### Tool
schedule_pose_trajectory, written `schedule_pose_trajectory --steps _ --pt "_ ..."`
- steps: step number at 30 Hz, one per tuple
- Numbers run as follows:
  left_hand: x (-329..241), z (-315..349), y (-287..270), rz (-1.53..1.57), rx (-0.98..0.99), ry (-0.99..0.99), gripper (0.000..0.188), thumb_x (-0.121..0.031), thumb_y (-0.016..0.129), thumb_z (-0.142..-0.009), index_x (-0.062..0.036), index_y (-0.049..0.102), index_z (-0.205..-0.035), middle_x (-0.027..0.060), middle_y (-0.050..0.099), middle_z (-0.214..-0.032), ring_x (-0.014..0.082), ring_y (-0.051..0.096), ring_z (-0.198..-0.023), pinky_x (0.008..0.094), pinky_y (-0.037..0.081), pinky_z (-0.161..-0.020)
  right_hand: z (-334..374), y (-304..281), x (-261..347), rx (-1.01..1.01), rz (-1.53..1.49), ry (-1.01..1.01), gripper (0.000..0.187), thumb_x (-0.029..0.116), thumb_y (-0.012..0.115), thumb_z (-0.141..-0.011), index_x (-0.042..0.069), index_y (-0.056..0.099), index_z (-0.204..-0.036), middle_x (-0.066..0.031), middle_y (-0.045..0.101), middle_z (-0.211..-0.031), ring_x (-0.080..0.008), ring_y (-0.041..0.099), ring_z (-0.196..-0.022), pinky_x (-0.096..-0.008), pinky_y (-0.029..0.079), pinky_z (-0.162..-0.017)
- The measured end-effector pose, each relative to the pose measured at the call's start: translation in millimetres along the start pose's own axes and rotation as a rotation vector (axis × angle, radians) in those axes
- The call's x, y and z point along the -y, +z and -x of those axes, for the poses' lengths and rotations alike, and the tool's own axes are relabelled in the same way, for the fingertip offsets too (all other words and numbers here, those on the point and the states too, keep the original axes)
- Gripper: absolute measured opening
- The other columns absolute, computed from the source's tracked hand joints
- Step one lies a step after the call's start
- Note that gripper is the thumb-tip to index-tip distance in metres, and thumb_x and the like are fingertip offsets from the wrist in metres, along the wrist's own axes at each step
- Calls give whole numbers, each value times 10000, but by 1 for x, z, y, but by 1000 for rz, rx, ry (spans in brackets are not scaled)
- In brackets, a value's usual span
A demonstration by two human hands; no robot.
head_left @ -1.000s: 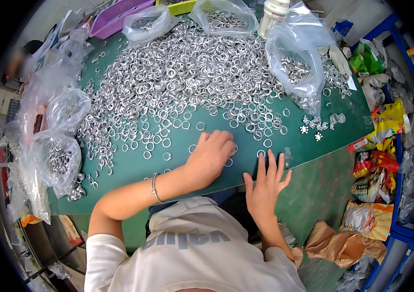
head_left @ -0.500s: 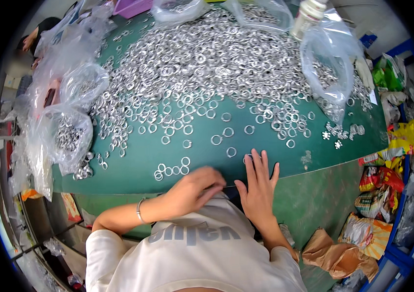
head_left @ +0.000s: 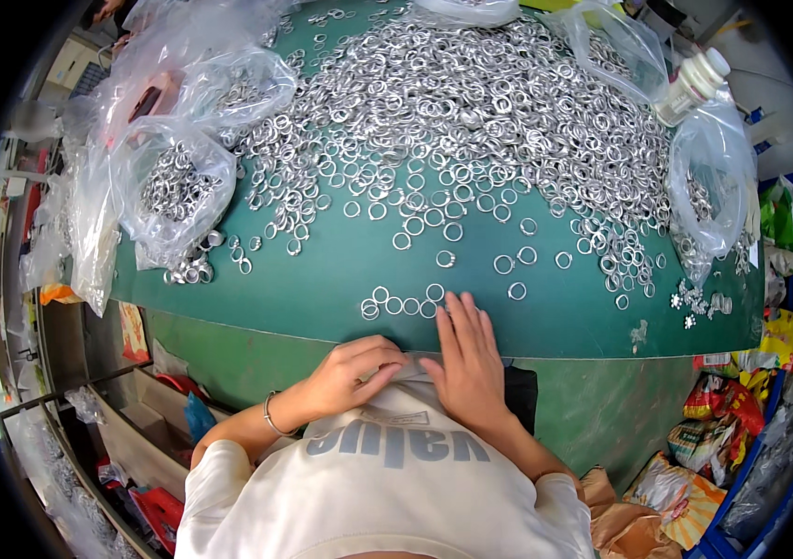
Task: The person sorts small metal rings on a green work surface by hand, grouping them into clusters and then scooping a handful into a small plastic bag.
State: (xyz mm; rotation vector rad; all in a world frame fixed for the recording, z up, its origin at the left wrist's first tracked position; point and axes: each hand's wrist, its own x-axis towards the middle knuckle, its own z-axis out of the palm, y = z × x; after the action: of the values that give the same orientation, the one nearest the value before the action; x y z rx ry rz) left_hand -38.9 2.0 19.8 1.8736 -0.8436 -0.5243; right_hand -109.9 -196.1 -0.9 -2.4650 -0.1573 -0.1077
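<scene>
My right hand lies with fingers stretched out over the near edge of the green table. Its fingertips rest beside the right end of a short line of silver rings, and one more ring partly shows at them. My left hand is loosely curled at the table's edge, close against my shirt. What its bent fingers hold, if anything, is hidden. Beyond both hands, a few loose rings lie apart from the large heap of rings.
Clear plastic bags holding rings stand at left and right. A white bottle is at the back right. Small flower-shaped metal pieces lie near the right edge. Colourful packets fill a shelf on the right.
The view has turned, shifting the table rightward in the picture. My right hand has moved left along the table to the line of rings. My left hand has drawn back to the table's edge.
</scene>
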Motion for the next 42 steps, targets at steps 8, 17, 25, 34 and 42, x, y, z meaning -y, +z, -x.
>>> schedule_pose_trajectory --steps 8,17,25,34,42 --pt "6 -2 -4 -407 -308 -22 613 -49 721 -788 -12 467 -1344 213 373 -1439 445 325 -1356 551 298 -1091 -29 -3 3 -24 -109 -27 625 148 635 -865 -69 373 -1389 -219 346 -1474 -397 316 -1387 -483 298 -1115" --pt "9 -23 7 -410 -176 4 613 -23 714 -776 -29 471 -1339 187 287 -1518 438 218 -1422 637 149 -1117 -30 -8 5 -85 -120 -32 511 68 558 -886 -67 417 -1358 -218 395 -1435 -417 323 -1377 -522 265 -1119" --pt "-5 -52 8 -540 -66 189 405 -27 667 -817 -48 584 -1213 144 407 -1461 379 336 -1380 660 179 -1094 7 -69 -82 -452 517 613 560 258 586 -932 14 403 -1402 -218 323 -1481 -429 244 -1396 -600 201 -1093" --pt "-33 -125 52 -716 409 577 585 -86 580 -845 -39 418 -1404 140 304 -1528 371 286 -1403 626 278 -1073 -9 -46 -91 -394 457 566 563 251 564 -934 -26 405 -1397 -256 286 -1500 -462 183 -1418 -633 158 -1106" --pt "11 -150 33 -868 294 397 549 -193 602 -887 -35 447 -1389 144 318 -1526 306 281 -1421 576 226 -1121 -28 -38 -70 -271 225 321 499 115 548 -915 -14 423 -1380 -239 309 -1493 -416 234 -1420 -636 160 -1107"
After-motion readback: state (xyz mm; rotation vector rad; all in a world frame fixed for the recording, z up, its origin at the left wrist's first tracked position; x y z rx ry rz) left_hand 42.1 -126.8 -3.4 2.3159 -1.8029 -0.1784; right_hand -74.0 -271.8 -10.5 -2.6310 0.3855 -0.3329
